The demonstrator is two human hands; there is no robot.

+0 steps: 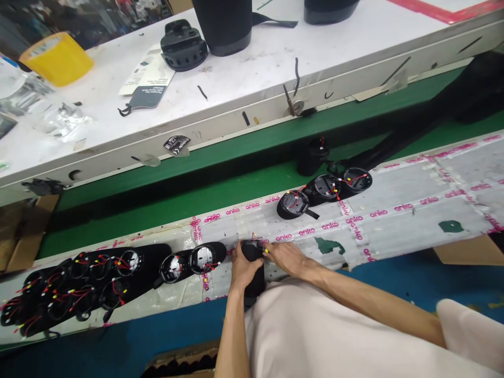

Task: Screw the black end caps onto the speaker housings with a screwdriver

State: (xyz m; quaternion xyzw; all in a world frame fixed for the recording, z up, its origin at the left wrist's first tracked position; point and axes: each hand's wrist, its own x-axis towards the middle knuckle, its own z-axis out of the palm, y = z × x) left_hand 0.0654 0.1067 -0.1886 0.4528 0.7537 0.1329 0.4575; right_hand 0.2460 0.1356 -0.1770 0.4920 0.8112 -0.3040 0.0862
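Note:
My left hand [243, 266] and my right hand [285, 257] both grip one black fabric-covered speaker shell [254, 262] at the near edge of the taped work ledge [394, 210]. Red and yellow wires stick out of its top between my fingers. Just to its left lie two similar black shells [192, 261] with open round ends. A pile of several more wired shells [71, 286] fills the far left of the ledge. Three further shells [325, 191] lie in a row beyond my right hand.
A green conveyor belt [220, 184] runs behind the ledge. Beyond it a white bench [252, 68] carries a black ribbed base [183, 46], a tall black cylinder [223, 23], a leaflet, a yellow tape roll [57, 58] and plastic bags. Cardboard boxes sit at left.

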